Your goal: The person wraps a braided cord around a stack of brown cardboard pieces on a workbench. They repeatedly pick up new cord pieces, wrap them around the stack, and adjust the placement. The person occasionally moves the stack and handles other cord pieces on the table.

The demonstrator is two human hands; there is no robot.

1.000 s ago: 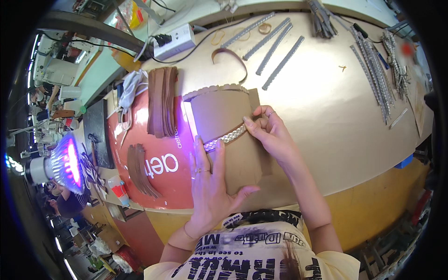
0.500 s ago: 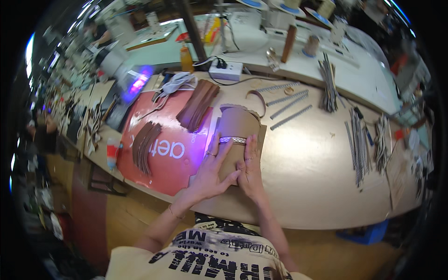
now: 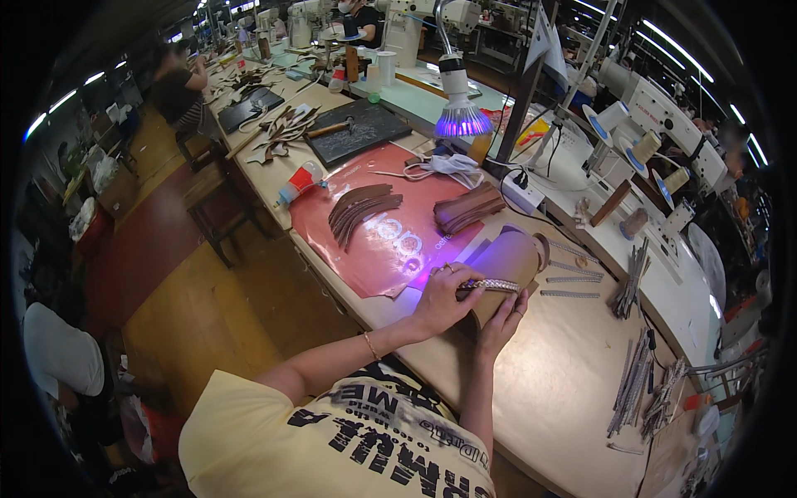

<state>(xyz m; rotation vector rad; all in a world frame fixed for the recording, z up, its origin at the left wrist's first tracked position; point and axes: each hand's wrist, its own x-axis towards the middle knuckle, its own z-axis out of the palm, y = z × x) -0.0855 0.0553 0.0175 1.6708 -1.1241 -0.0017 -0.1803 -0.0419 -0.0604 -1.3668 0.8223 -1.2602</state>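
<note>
Well to the left of a curved brown form [image 3: 508, 256], a small red-and-white bottle [image 3: 301, 183] at the edge of a glossy red sheet [image 3: 357, 274]. Farther off, left of and beyond the form, a hammer [image 3: 330, 129] resting on a black board [image 3: 382, 124]. Nearer the form, a fan of curved brown strips [image 3: 363, 213] on the sheet. At the form's left side, the left hand [image 3: 446, 300]: fingers bent at the left end of a braided metallic band [image 3: 499, 285]; pinching or merely pressing, impossible to tell. Beyond the form, a lamp [image 3: 462, 120] glowing violet, with a stack of straight brown strips [image 3: 470, 207] closer in. Across the form's rounded face, the braided metallic band, between both hands. At the form's near right side, the right hand [image 3: 501, 325]: laid against the surface near the band's right end; firmness of hold impossible to tell. Behind the form, a white power strip [image 3: 523, 194]. Right of the form, short silver-grey strips [image 3: 570, 280], roughly parallel; farther right, a bunch of longer grey strips [image 3: 633, 382].
</note>
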